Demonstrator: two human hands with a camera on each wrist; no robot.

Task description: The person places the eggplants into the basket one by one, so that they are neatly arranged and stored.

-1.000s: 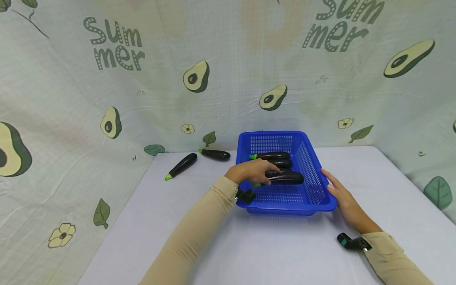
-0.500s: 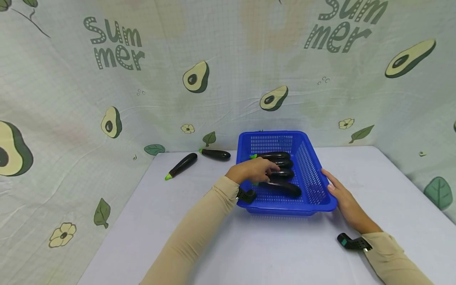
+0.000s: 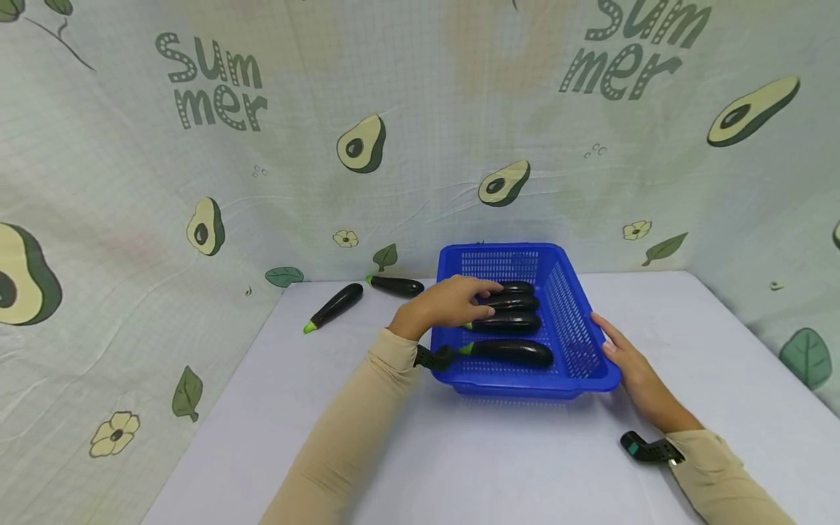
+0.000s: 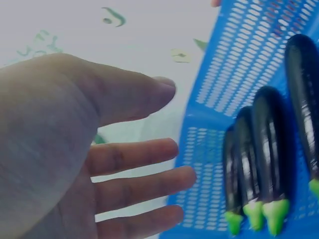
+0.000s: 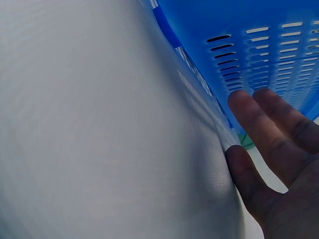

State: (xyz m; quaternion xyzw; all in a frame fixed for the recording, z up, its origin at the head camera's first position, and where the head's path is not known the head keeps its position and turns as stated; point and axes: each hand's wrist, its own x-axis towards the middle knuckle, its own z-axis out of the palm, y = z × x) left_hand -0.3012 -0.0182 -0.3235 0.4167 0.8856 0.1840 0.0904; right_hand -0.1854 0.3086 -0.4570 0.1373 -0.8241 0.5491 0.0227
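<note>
A blue plastic basket point(image 3: 528, 385) with slotted walls stands on the table, holding several dark eggplants with green stem ends. Three eggplants point(image 4: 269, 149) lie close together toward the back, while another eggplant point(image 3: 515, 353) lies apart near the front wall. My left hand point(image 3: 453, 300) hovers over the basket's left side with fingers extended and holds nothing; in the head view it covers the stem ends of the rear ones. At the basket's right side, my right hand point(image 3: 636, 375) rests its straight fingers point(image 5: 266, 132) against the outer wall and rim.
On the table left of the basket lie two more eggplants, one slanted point(image 3: 335, 308) and one nearly sideways point(image 3: 396, 286) close to the back edge. A printed cloth point(image 3: 420, 87) hangs behind the white tabletop point(image 3: 499, 467).
The front eggplant has dropped from my left hand's hold onto the basket floor, near the front wall. My left hand has since drawn back up and left. My right hand stays put.
</note>
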